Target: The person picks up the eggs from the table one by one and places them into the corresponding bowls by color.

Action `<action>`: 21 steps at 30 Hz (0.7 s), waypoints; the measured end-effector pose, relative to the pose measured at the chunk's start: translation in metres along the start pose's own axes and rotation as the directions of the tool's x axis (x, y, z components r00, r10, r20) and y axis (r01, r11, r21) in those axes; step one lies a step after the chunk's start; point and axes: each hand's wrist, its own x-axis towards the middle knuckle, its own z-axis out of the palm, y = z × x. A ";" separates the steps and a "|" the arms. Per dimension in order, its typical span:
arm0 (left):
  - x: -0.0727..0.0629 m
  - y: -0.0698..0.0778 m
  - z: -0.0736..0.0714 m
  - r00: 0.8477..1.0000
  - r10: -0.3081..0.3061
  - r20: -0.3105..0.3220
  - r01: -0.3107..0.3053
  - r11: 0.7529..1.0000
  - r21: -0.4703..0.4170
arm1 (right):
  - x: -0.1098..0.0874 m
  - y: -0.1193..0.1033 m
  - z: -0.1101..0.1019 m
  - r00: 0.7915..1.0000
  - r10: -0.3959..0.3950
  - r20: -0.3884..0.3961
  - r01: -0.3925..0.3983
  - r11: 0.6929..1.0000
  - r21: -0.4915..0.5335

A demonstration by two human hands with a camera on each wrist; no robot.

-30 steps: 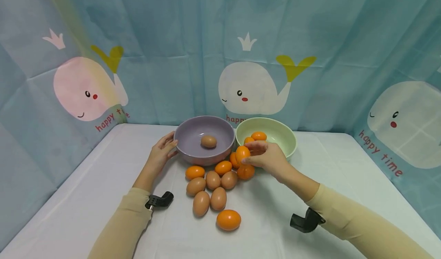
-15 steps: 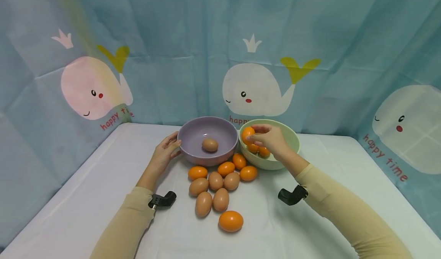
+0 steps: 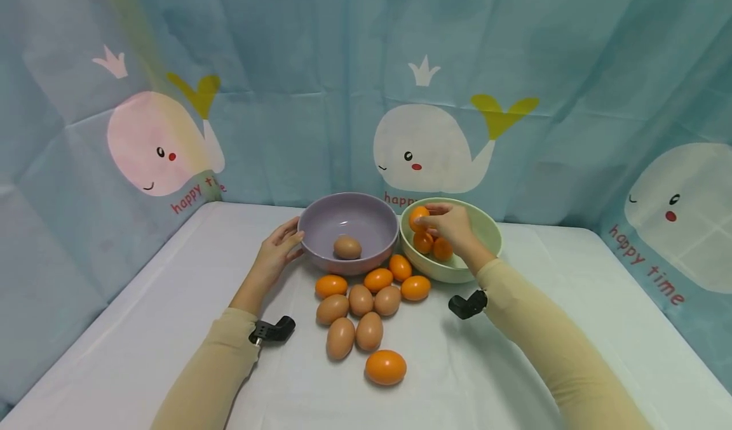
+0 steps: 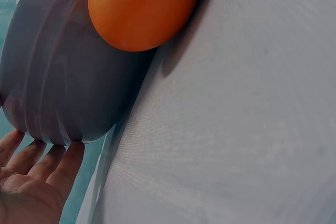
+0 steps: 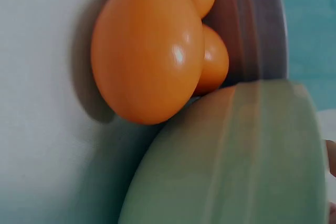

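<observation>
My right hand [image 3: 454, 225] pinches a glossy orange egg [image 3: 419, 217] between thumb and fingers, inside the light green bowl [image 3: 486, 233]. Beneath it lie two more orange eggs [image 3: 433, 246]. My left hand [image 3: 273, 253] rests against the left side of the purple bowl [image 3: 320, 227]; in the left wrist view its nearly straight fingers [image 4: 69, 163] touch the bowl's outer wall. A single brown egg [image 3: 347, 248] lies in the purple bowl. The right wrist view shows the green bowl's outside [image 5: 226, 166], which hides most of that hand.
In front of the bowls, several brown eggs [image 3: 369, 331] and several orange eggs [image 3: 415, 288] lie clustered on the white tablecloth [image 3: 457, 379]. One orange egg [image 3: 386, 367] sits apart, nearer the front. A blue whale-print curtain [image 3: 286, 100] hangs behind.
My right hand has carried the orange egg from the cluster beside the bowls up into the green bowl and lowered it slightly. The left hand has stayed at the purple bowl.
</observation>
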 end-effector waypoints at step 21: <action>0.001 0.000 0.001 1.000 -0.010 -0.007 0.010 1.000 -0.016 | 0.024 0.018 0.010 0.994 -0.091 -0.068 0.078 0.982 -0.175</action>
